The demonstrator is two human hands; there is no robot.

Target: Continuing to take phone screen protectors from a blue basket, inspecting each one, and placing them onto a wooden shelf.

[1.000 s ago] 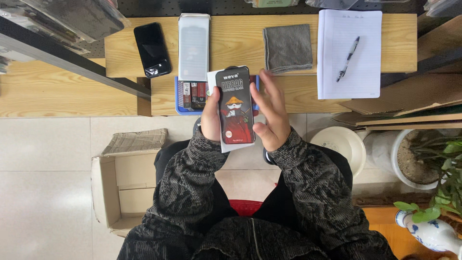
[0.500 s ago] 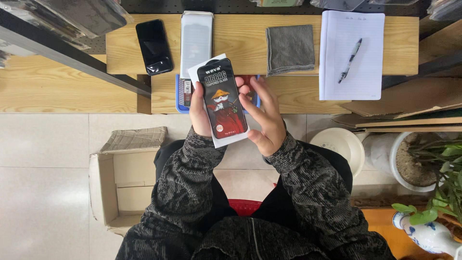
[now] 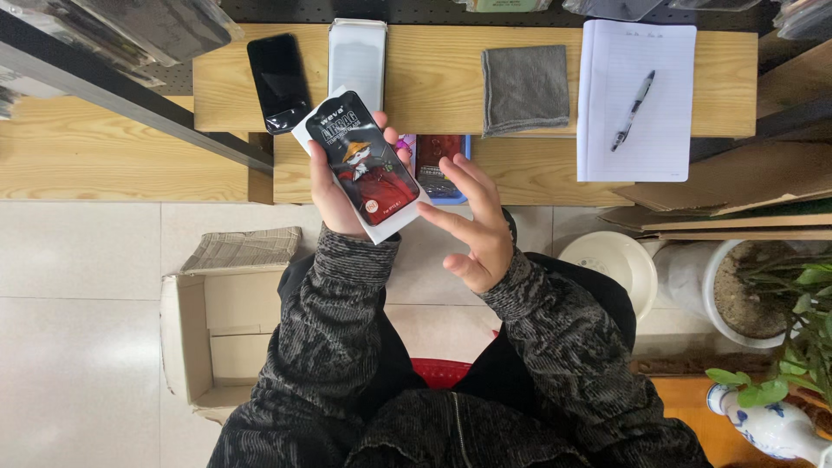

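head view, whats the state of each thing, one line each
left hand: fingers closed around the black package
black package: held tilted above the desk edge
right hand: open, fingers spread, holding nothing
phone: flat on the desk, screen dark
grey cloth: folded, flat
notebook: open on a lined page
pen: lying on the notebook
cardboard box: open on the floor
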